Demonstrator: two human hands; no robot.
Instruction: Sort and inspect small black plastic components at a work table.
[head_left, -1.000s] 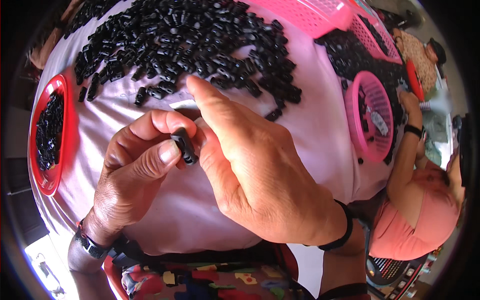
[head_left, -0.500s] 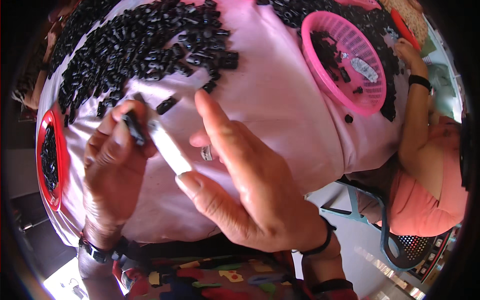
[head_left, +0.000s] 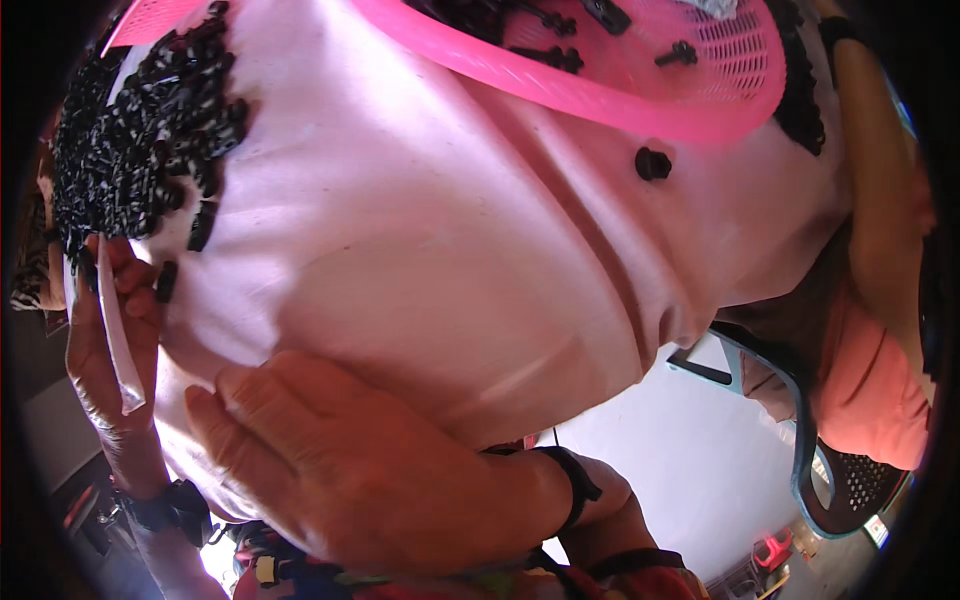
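Observation:
My left hand (head_left: 112, 345) is at the far left, by the edge of a pile of small black plastic parts (head_left: 150, 130). Closed fingers grip a small black part (head_left: 88, 270), mostly hidden by them. A slim whitish strip-shaped tool (head_left: 118, 345) lies along the same hand; its exact kind cannot be made out. My right hand (head_left: 370, 465) is low over the pink cloth near my body, back upward, its fingers stretched to the left. Nothing shows in it, though its palm side is hidden.
A pink cloth (head_left: 430, 260) covers the table. A pink plastic basket (head_left: 640, 118) with black parts stands at the top right, a loose black piece (head_left: 653, 163) below it. Another person's arm (head_left: 880, 190) and a chair (head_left: 800, 440) are at the right.
The view has swung right and closer to the basket. The whitish strip now lies along my left hand at far left. My right hand has moved away from it, toward my body.

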